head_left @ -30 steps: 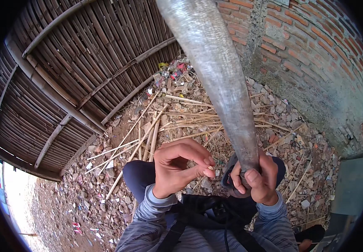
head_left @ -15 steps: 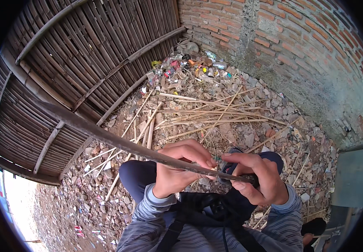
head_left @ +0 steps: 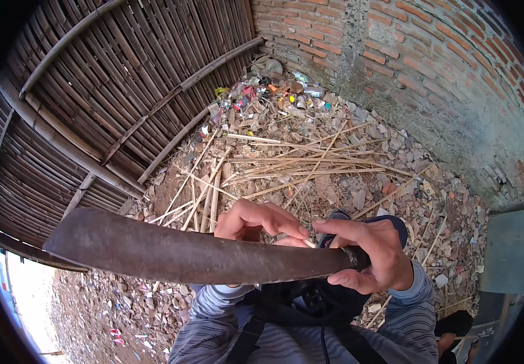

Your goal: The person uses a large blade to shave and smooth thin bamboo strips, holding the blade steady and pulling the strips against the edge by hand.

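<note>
A machete (head_left: 195,253) with a broad, dark, worn blade lies across the view in front of me, its tip pointing left. My right hand (head_left: 383,250) is closed around its handle, the index finger stretched toward the left hand. Behind the blade, my left hand (head_left: 256,219) has its fingers bent together in a pinch. A small pale end of what looks like a thin bamboo strip (head_left: 310,243) shows at those fingertips, close to the right index finger. The blade hides the strip's remaining length and the lower part of the left hand.
Pale bamboo sticks (head_left: 310,162) lie scattered on the rubble ground (head_left: 395,200) ahead. Litter (head_left: 286,97) is heaped in the far corner. A bamboo wall (head_left: 128,73) rises on the left, a brick wall (head_left: 431,79) on the right. A grey panel (head_left: 512,252) stands at far right.
The machete blade has turned from edge-on to flat side toward me, and its tip has dropped. It now covers more of my left hand, while both hands stay close together.
</note>
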`<state>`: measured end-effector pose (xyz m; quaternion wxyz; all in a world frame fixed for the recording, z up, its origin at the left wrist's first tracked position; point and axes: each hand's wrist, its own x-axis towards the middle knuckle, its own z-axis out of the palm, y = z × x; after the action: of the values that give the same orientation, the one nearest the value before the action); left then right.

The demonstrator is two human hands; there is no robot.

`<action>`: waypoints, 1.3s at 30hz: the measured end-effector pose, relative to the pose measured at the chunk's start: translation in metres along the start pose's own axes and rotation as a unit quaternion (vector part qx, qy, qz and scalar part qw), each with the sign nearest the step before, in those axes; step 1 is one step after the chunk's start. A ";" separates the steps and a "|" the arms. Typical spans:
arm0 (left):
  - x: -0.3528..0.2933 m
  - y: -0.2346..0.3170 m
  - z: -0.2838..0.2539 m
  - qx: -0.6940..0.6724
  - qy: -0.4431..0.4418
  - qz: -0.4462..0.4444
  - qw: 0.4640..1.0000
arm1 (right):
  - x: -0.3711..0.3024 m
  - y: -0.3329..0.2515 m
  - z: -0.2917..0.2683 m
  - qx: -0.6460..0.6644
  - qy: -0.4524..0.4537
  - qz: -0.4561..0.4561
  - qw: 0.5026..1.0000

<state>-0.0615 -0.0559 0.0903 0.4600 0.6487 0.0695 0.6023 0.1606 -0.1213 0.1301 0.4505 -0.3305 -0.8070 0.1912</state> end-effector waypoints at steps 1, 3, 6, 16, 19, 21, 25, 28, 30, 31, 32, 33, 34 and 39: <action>-0.004 -0.001 0.005 -0.027 0.036 -0.008 0.999 | -0.001 0.001 0.000 -0.012 -0.003 -0.010 1.000; -0.006 -0.006 0.000 -0.020 -0.006 0.015 1.000 | 0.000 0.003 -0.002 -0.038 -0.008 -0.030 0.999; 0.005 -0.014 -0.024 -0.012 -0.150 0.093 0.984 | 0.003 -0.001 0.001 -0.050 -0.007 -0.053 0.997; -0.004 -0.009 -0.008 0.027 -0.060 0.110 0.992 | 0.002 0.003 -0.002 -0.057 -0.005 -0.050 0.997; -0.007 -0.008 -0.011 0.032 -0.073 0.098 0.992 | 0.001 0.006 -0.002 -0.043 -0.001 -0.050 0.998; -0.006 -0.011 -0.011 0.052 -0.072 0.109 0.990 | 0.000 0.008 0.000 -0.032 0.002 -0.046 0.998; -0.005 -0.007 -0.011 0.064 -0.071 0.106 0.990 | -0.001 0.007 0.000 -0.020 0.003 -0.038 0.999; -0.003 -0.008 -0.017 0.045 -0.093 0.106 0.989 | -0.001 0.006 -0.001 -0.024 -0.010 -0.033 0.999; -0.011 -0.003 -0.015 0.038 -0.069 0.052 0.996 | -0.001 0.008 -0.003 -0.032 -0.023 -0.037 0.999; -0.011 -0.005 -0.016 0.024 -0.071 0.059 0.995 | -0.001 0.008 -0.004 -0.028 -0.030 -0.033 0.999; -0.011 -0.009 -0.018 0.010 -0.073 0.065 0.995 | -0.001 0.008 -0.004 -0.023 -0.037 -0.029 0.999; -0.011 -0.009 -0.017 -0.002 -0.067 0.063 0.996 | -0.001 0.008 -0.004 -0.019 -0.044 -0.025 0.999; -0.011 -0.010 -0.016 -0.014 -0.061 0.061 0.996 | -0.001 0.008 -0.004 -0.003 -0.046 -0.013 0.999; -0.013 -0.010 -0.013 -0.008 -0.050 0.063 0.997 | -0.003 0.012 0.005 0.107 -0.008 0.011 0.994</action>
<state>-0.0716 -0.0516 0.0727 0.4292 0.6774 0.0010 0.5975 0.1613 -0.1148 0.1187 0.4746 -0.2873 -0.7821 0.2839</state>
